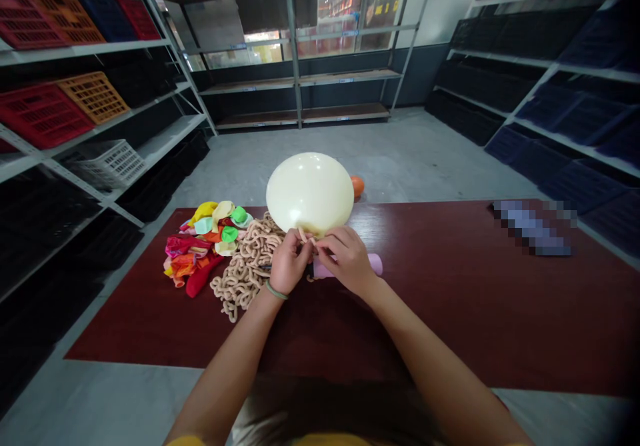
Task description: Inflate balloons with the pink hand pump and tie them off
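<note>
A large inflated cream balloon (310, 191) stands above the table's far edge, its neck end towards me. My left hand (290, 259), with a green band on its wrist, is closed in a pinch at the neck. Against it, my right hand (347, 259) pinches at the same spot. Between the fingertips shows a short beige strand; whether it is balloon neck or cord I cannot tell. Beneath my right hand lies a lilac cylinder (375, 265), partly hidden. A heap of beige cord (250, 259) lies beside my left hand.
Left of the cord are several uninflated coloured balloons (197, 246) on the dark red table (450, 299). Behind the cream balloon shows an orange balloon (357, 186). A blurred-out dark object (533, 227) lies at far right. Shelves with crates (45, 113) surround the table.
</note>
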Available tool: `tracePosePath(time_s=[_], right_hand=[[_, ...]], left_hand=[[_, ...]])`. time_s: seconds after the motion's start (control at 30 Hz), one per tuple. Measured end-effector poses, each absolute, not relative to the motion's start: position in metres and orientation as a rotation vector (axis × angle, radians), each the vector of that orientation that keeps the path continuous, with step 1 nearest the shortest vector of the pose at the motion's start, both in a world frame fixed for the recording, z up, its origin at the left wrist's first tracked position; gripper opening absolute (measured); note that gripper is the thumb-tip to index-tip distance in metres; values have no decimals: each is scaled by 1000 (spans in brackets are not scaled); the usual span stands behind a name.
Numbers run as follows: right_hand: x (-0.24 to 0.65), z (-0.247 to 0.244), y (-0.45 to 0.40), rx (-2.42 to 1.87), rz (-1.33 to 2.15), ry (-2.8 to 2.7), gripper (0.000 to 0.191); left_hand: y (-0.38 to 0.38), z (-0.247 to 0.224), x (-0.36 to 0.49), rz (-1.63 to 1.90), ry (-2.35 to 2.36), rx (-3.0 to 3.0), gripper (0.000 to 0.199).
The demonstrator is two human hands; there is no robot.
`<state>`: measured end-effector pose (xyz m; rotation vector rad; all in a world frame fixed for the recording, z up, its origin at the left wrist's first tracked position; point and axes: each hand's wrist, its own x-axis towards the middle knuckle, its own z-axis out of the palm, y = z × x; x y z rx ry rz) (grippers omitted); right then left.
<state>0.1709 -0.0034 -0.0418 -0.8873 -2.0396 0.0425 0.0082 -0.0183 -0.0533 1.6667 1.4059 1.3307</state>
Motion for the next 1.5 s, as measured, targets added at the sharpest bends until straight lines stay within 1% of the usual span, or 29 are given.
tracePosePath(time_s=[0.2, 0.37, 0.47, 0.6, 0.73, 0.9, 1.13, 1.27, 1.37, 1.5], right_hand=[[173, -38, -1, -843, 297, -1950, 9], [176, -30, 2, -888, 506, -1947, 6], [179, -27, 2, -864, 580, -1968, 10], [181, -26, 3, -840, 606, -1990, 8], [179, -27, 2, -873, 523, -1993, 10], [176, -31, 1, -925, 377, -1962, 11], [174, -37, 2, -1032, -62, -2044, 12], [178, -38, 5, -1059, -234, -2078, 13], [179, -41, 8, -1062, -301, -2085, 14], [180, -48, 11, -1048, -291, -2109, 14]], left_hand=[[-15, -57, 3, 1302, 1338, 1697, 12], [-16, -57, 0, 1290, 1341, 1751, 11], [-16, -56, -2, 1265, 1359, 1820, 10], [-16, -53, -3, 1270, 1331, 1887, 16], [-15, -51, -2, 1327, 1247, 1842, 20], [-13, -52, 0, 1395, 1229, 1746, 20], [-15, -51, 7, 1495, 1370, 1568, 24], [-15, -48, 8, 1516, 1445, 1567, 26], [-12, -48, 6, 1505, 1487, 1595, 28], [-9, -53, 5, 1433, 1489, 1625, 30]])
